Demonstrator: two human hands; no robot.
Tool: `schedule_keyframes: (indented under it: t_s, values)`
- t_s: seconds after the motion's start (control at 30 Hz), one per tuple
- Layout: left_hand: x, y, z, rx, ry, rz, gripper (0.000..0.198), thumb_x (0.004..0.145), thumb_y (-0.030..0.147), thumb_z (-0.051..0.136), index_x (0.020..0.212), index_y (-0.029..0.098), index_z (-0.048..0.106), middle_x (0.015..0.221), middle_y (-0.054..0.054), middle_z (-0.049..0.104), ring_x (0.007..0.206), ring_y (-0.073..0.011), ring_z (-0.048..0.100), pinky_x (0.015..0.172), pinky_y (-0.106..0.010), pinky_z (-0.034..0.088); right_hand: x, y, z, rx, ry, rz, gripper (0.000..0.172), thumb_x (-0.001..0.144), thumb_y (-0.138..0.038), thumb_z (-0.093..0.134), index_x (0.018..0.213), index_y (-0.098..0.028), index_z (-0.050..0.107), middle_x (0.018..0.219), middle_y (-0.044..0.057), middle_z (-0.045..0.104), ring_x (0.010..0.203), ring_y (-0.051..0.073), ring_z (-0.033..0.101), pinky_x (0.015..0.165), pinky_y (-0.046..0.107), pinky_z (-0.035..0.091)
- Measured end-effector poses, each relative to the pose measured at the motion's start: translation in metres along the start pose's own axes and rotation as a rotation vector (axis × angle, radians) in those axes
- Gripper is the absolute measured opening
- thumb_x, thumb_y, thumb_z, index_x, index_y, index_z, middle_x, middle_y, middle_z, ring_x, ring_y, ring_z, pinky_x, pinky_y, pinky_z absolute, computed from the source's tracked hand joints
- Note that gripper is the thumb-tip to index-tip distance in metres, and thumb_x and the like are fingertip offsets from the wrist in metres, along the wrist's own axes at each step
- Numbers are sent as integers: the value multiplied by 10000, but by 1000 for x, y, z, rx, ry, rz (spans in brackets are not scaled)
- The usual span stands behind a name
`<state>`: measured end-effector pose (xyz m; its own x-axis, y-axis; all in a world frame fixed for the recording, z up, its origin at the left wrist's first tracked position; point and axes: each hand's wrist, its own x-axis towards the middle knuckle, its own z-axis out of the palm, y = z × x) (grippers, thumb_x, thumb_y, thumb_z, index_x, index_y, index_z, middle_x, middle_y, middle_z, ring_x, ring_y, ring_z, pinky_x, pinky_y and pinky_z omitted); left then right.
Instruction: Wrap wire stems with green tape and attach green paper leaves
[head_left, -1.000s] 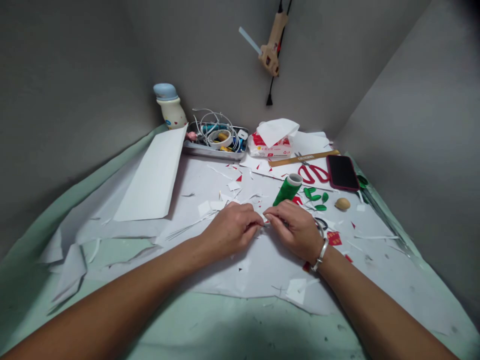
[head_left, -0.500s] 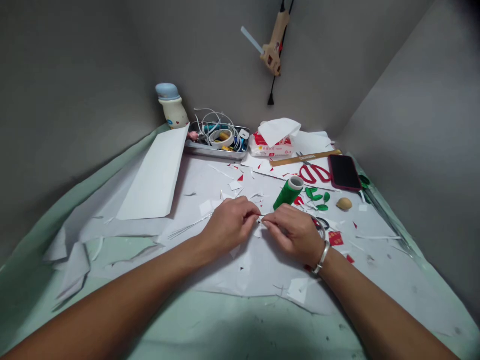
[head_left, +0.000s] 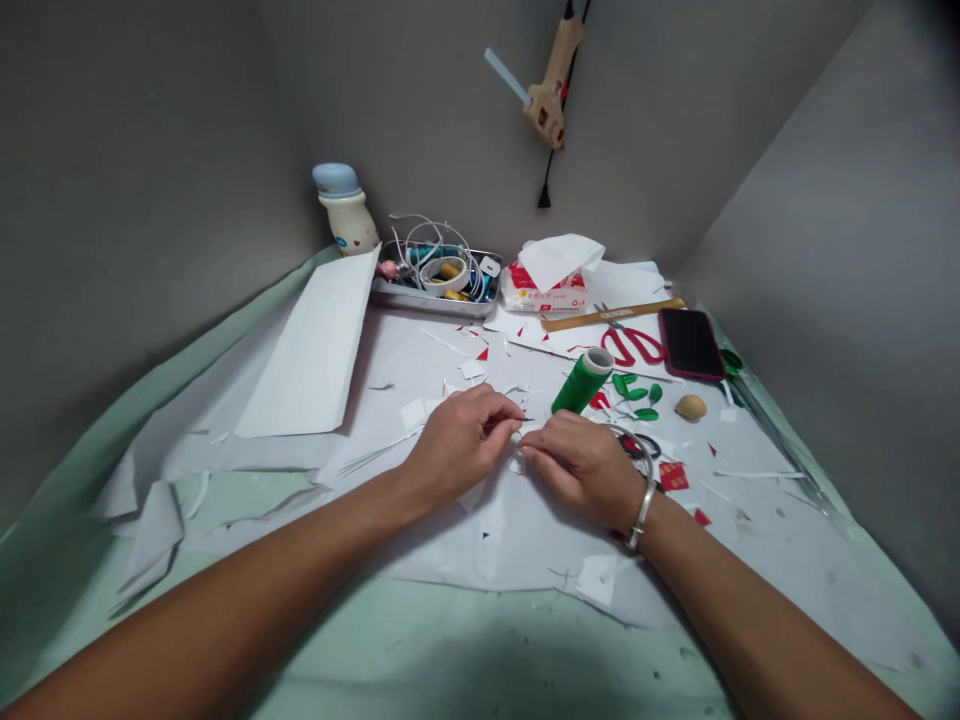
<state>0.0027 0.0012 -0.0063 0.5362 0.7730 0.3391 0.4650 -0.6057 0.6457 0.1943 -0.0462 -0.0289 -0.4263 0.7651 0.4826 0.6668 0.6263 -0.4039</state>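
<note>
My left hand (head_left: 461, 445) and my right hand (head_left: 581, 465) meet over a white paper sheet (head_left: 510, 530) in the middle of the table. Both are pinched, fingertips nearly touching. Between them is a tiny thin piece, possibly wire or a paper scrap, too small to name. A silver bangle (head_left: 642, 510) circles my right wrist. A green roll of tape (head_left: 582, 380) lies just beyond my right hand, with small green leaf shapes (head_left: 634, 393) beside it.
Red scissors (head_left: 630, 343), a wooden ruler (head_left: 611, 314), a dark phone (head_left: 690, 343) and a tissue pack (head_left: 546, 285) lie at the back right. A metal tray (head_left: 435, 295) of cables and tape, a bottle (head_left: 345, 212), a folded white sheet (head_left: 315, 350). A glue gun (head_left: 551, 90) hangs on the wall.
Both hands have shifted slightly away from me while staying pinched together; the left fingertips have lifted a little. Nothing else on the table has moved.
</note>
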Motion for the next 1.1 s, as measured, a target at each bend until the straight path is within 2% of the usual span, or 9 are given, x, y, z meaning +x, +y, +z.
schedule_keyframes:
  t_s: [0.13, 0.27, 0.43, 0.53, 0.6, 0.73, 0.83, 0.97, 1.1]
  values:
    - [-2, -2, 4, 118, -97, 80, 154, 848, 141, 551, 882, 186, 693, 785, -26, 652, 755, -165, 583, 787, -353, 452, 1, -2, -4, -45, 94, -3, 183, 927, -212, 508, 865, -178, 677, 708, 38, 628, 683, 165, 510, 652, 301, 401]
    - [-4, 3, 3, 49, -176, 159, 157, 848, 145, 561, 910, 190, 698, 810, -31, 657, 782, -164, 590, 774, -334, 460, 4, 4, -5, -4, 148, 83, 186, 930, -190, 504, 842, -183, 667, 713, 28, 635, 682, 154, 524, 667, 294, 404]
    - [-1, 7, -1, -145, -64, 43, 132, 867, 172, 563, 897, 177, 692, 847, -24, 653, 762, -129, 598, 676, -254, 471, 3, 9, 0, 22, 69, 100, 168, 925, -187, 509, 863, -190, 665, 742, 25, 638, 709, 157, 527, 676, 290, 403]
    - [1, 3, -1, -96, 26, -24, 129, 860, 163, 564, 877, 173, 691, 845, -21, 657, 753, -130, 597, 678, -259, 467, 1, 5, 2, -6, -15, 49, 161, 923, -203, 516, 869, -191, 668, 735, 26, 625, 718, 164, 515, 671, 291, 403]
    - [1, -1, 0, 4, 33, -19, 134, 852, 155, 563, 872, 171, 694, 831, -23, 659, 759, -144, 593, 718, -292, 463, 1, 3, 1, -16, -19, 7, 163, 923, -197, 511, 897, -188, 671, 742, 32, 627, 725, 168, 512, 674, 294, 407]
    - [-1, -2, 4, 157, -108, 80, 156, 841, 137, 553, 868, 178, 701, 792, -27, 658, 744, -165, 576, 767, -344, 447, 2, 2, -2, -36, 61, 3, 178, 940, -212, 495, 916, -182, 669, 748, 41, 630, 725, 173, 513, 684, 304, 409]
    - [-3, 1, 4, 128, -192, 140, 152, 846, 148, 556, 896, 182, 695, 818, -34, 665, 765, -170, 576, 765, -340, 451, 3, 6, -4, -21, 120, 60, 173, 940, -195, 498, 896, -189, 665, 749, 35, 638, 718, 167, 523, 700, 302, 412]
    - [-2, 6, -1, -33, -123, 100, 124, 859, 164, 562, 888, 184, 681, 823, -24, 655, 777, -149, 589, 749, -300, 467, 3, 10, -2, 12, 102, 124, 163, 933, -185, 510, 887, -196, 666, 757, 29, 648, 730, 162, 543, 693, 290, 415]
    - [1, 5, -3, -100, -10, -9, 125, 870, 174, 553, 869, 180, 677, 853, -21, 660, 763, -136, 604, 693, -267, 474, 1, 7, 0, 8, -5, 70, 162, 929, -201, 513, 874, -196, 666, 753, 25, 640, 729, 163, 529, 693, 293, 419]
